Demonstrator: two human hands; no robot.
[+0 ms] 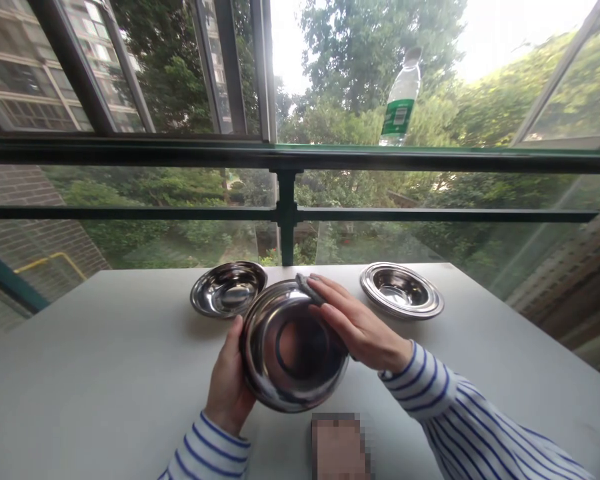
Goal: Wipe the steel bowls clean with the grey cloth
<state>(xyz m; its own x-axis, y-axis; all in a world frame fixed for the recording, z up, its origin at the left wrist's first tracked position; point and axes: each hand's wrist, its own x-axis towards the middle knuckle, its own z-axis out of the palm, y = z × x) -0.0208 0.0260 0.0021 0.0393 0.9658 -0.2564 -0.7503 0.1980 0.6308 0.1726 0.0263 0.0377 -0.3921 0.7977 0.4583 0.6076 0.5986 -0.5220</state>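
A shiny stainless steel bowl (300,373) is held up over the table, its underside facing me. My left hand (230,380) grips the bowl's left edge, thumb along the outside and the other fingers hidden behind it. At the bowl's upper right, my right hand (355,320) presses a small grey cloth (310,288) against the metal near the rim. Its fingers lie over the cloth and hide part of it. Behind the held bowl, to the left, another steel bowl (220,297) sits on the table, slightly overlapped in view.
On the white table (105,373), steel bowls (405,287), seemingly nested, stand at the back right. A pixelated flat object (341,447) lies at the near edge. Beyond, a plastic bottle (399,113) with a green label stands on the green railing (330,159) before the windows.
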